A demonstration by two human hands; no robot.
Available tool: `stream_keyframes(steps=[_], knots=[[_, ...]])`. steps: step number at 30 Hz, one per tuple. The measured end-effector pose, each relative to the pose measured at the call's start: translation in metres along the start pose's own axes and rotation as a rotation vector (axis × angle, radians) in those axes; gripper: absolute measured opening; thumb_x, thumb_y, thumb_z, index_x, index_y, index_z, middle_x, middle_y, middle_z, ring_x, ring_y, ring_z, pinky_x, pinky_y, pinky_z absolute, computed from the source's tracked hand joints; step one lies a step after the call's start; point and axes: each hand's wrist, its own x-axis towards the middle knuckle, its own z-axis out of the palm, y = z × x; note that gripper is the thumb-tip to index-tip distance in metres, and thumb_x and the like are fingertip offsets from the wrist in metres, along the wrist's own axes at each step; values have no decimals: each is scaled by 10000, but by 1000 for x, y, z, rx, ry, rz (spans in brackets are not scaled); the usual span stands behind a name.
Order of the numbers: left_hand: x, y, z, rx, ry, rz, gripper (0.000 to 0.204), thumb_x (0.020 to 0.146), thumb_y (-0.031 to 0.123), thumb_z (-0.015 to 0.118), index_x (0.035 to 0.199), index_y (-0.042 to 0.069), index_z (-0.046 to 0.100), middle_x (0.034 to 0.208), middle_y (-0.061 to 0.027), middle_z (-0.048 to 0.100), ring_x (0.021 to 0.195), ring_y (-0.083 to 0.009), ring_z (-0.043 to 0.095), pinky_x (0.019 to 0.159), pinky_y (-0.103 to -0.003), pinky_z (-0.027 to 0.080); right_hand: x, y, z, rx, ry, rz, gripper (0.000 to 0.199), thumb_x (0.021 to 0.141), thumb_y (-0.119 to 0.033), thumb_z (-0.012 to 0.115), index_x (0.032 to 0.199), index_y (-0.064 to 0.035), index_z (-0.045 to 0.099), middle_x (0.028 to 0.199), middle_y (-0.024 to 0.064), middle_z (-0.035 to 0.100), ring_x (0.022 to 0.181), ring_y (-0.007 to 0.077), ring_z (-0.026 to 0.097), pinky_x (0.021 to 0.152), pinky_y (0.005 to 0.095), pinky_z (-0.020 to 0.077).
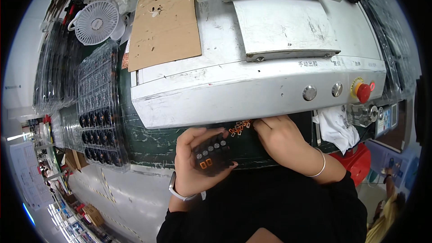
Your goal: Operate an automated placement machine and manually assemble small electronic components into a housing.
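Under the grey machine (252, 90), left fingers (198, 146) grip a black block (212, 154); right fingers (263, 125) pinch orange parts (238, 128).

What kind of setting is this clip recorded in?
Most likely a factory assembly bench. A grey metal machine with push buttons and a red stop knob stands on it, clear trays of small dark parts are stacked alongside, and the left hand holds a small black fixture.
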Motion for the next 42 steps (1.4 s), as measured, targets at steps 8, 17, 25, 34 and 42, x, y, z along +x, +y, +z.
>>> stream_keyframes(steps=[8, 17, 25, 34, 42], knots=[[0, 2, 3, 62, -35, 19, 825, 662, -2, 842, 1274, 19, 289, 1201, -200, 589, 1118, -278, 614, 920, -354, 524, -3, 0, 7, 44, 52, 68, 192, 724, 22, 673, 912, 15, 636, 879, 162, 604, 806, 352, 593, 747, 417, 495], [2, 6, 6, 196, -85, 71, 801, 677, 71, 853, 1261, 12, 307, 1193, -193, 616, 1070, -260, 635, 899, -320, 504, -2, -1, 8, 108, 32, 111, 184, 740, 25, 655, 922, 13, 630, 925, 161, 607, 849, 372, 589, 770, 422, 490], [1, 7, 11, 177, -87, 79, 809, 682, 84, 853, 1273, 5, 305, 1175, -189, 630, 1084, -255, 629, 901, -313, 499, -1, -3, -3, 109, -22, 100, 119, 756, 21, 643, 869, 17, 603, 897, 170, 591, 831, 367, 593, 745, 424, 495], [3, 10, 12, 180, -117, 99, 825, 676, 78, 854, 1285, 18, 301, 1198, -191, 618, 1110, -255, 618, 908, -316, 493, -1, -30, -61, 492, 196, 28, 185, 800, 71, 670, 969, 0, 642, 862, 112, 642, 720, 188, 635, 634, 287, 514], [8, 20, 21, 166, -155, 110, 872, 621, -36, 851, 1284, 51, 292, 1248, -213, 556, 1150, -300, 596, 940, -380, 527, -3, -34, -60, 737, 189, 8, 153, 816, 55, 676, 950, -13, 647, 901, 113, 628, 747, 181, 634, 630, 260, 517]])
